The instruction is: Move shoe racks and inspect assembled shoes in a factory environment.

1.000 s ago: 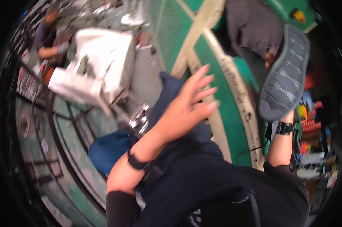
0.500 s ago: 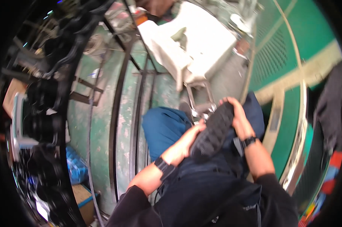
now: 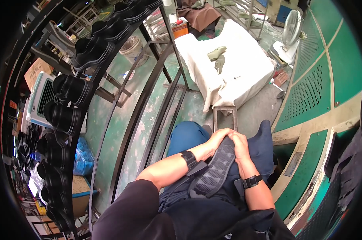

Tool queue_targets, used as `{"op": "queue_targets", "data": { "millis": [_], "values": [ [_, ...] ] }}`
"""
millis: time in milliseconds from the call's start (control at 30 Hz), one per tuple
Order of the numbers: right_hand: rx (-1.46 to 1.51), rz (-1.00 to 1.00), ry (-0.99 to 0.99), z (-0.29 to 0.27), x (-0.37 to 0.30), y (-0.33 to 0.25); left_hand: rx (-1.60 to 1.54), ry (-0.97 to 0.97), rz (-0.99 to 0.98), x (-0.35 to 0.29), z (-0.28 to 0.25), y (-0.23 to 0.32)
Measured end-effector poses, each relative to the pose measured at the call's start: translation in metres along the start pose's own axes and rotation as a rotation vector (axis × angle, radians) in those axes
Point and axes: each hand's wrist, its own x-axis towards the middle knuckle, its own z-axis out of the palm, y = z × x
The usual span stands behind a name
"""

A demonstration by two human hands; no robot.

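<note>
A second ago my left hand (image 3: pixel 215 141) was spread open in the air and my right hand (image 3: pixel 239 145) held the grey shoe sole (image 3: pixel 214 172) up high to my right; now I have brought the sole down onto my lap, tread up, its far end under both hands. My fingers have closed over that end, left and right touching each other there. My head has also swung left, so the white cloth-covered table (image 3: pixel 229 68) sits ahead and the rack of black soles (image 3: pixel 69 92) fills my left side.
</note>
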Motion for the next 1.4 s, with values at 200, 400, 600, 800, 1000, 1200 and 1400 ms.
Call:
{"op": "queue_targets", "data": {
  "millis": [200, 400, 600, 800, 1000, 1200, 1400],
  "values": [
    [-0.114, -0.081, 0.021, 0.022, -0.022, -0.018, 0.052, -0.108, 0.199, -0.032, 0.003, 0.0],
    [-0.254, -0.211, 0.033, 0.031, -0.038, -0.021, 0.171, -0.152, 0.335, -0.037, -0.013, -0.015],
    [-0.055, -0.205, -0.035, 0.037, -0.042, -0.035, 0.053, -0.077, 0.249, -0.071, 0.011, 0.003],
    [0.269, 0.12, 0.075, 0.017, 0.008, -0.053, -0.147, -0.152, -0.07, -0.119, -0.026, 0.002],
    [0.41, 0.093, 0.026, 0.011, 0.014, -0.027, -0.488, -0.072, -0.223, -0.173, -0.003, -0.001],
    [0.494, 0.1, 0.003, 0.027, -0.006, -0.026, -0.528, -0.008, -0.417, -0.2, -0.003, -0.009],
    [0.461, 0.134, 0.109, 0.034, -0.011, -0.021, -0.467, 0.108, -0.398, -0.212, 0.007, -0.011]
  ]
}}
